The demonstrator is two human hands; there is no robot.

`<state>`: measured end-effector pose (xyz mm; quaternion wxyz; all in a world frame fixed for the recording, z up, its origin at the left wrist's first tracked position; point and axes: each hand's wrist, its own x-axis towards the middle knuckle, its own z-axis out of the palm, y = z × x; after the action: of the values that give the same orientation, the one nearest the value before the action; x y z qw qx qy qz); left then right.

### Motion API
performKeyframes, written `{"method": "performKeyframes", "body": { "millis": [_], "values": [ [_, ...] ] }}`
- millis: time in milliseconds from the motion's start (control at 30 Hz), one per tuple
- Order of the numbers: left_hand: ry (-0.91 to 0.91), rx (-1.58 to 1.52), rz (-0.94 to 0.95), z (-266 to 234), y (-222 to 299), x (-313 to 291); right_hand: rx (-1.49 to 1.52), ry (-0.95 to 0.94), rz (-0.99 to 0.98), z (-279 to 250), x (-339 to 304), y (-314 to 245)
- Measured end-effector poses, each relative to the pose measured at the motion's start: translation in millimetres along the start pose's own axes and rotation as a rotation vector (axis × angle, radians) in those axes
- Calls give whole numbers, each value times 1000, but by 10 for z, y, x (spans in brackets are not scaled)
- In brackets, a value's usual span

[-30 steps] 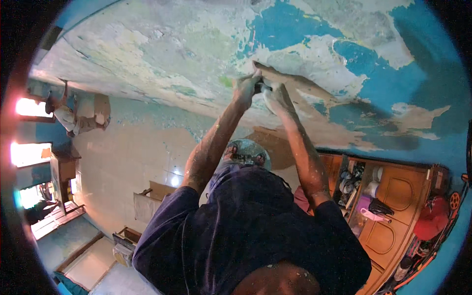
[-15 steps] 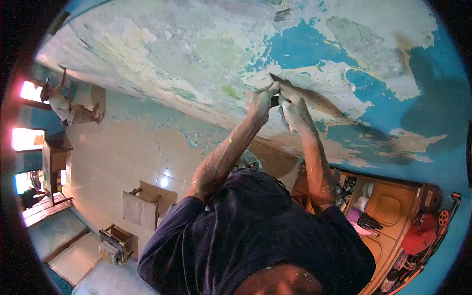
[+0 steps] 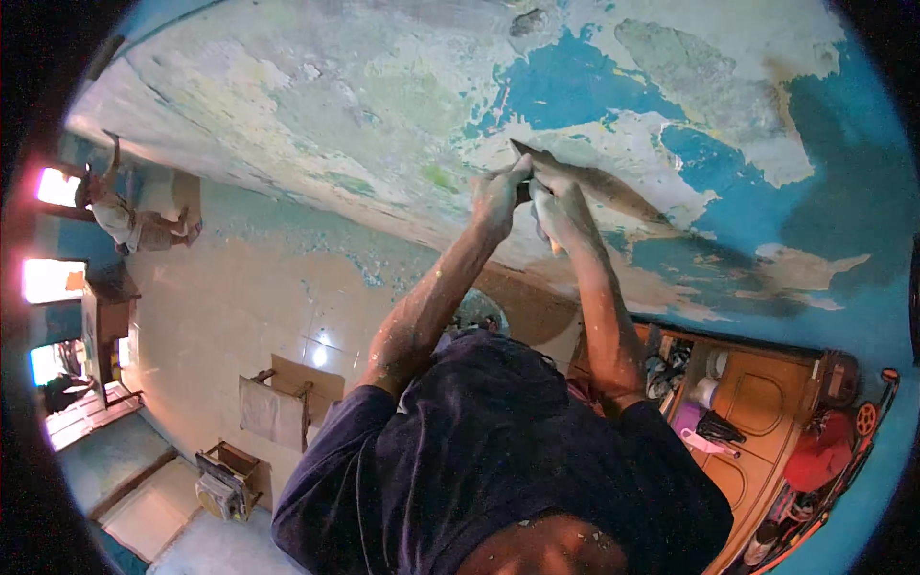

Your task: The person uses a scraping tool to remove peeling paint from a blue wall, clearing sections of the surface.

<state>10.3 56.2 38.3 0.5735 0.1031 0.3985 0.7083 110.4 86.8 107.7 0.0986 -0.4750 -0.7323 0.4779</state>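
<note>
**Both hands on the scraper, up against the peeling wall**

At the far left edge of the frame two bright window openings [image 3: 53,187] glow, and beside them another person [image 3: 120,216] stands small against the pale surface. Lower left I see a wooden stand with a cloth [image 3: 278,407] draped over it, and below that a small wooden crate [image 3: 225,474] on the tiled floor [image 3: 240,316].

Moving toward the centre, my left hand [image 3: 498,196] is raised on a paint-speckled forearm, the fingers curled tightly around the near end of the scraper [image 3: 589,182]. I cannot see a gap between the fingers; they are wrapped closed on the handle. Just beside it, touching, my right hand [image 3: 561,211] is also folded around the same handle, its knuckles pressed up next to the left ones. The scraper lies just right of centre in the upper half of the frame, its long brownish blade stretching up and to the right from my hands, lying flat against the painted surface [image 3: 383,105], which is patchy white, green and blue with flaking areas.

My dark blue shirt [image 3: 498,470] fills the lower middle.

At the lower right stands an orange wooden cabinet [image 3: 757,402] with cups, bottles and a red object crowded around it.
</note>
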Motion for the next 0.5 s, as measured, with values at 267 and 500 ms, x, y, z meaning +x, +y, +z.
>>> {"method": "performKeyframes", "body": {
  "millis": [267,500],
  "values": [
    [-36,76,7,110,-28,-15,269,-18,64,-134,3,234],
    [51,74,23,86,-122,-67,211,7,106,-99,-66,279]
  ]
}}
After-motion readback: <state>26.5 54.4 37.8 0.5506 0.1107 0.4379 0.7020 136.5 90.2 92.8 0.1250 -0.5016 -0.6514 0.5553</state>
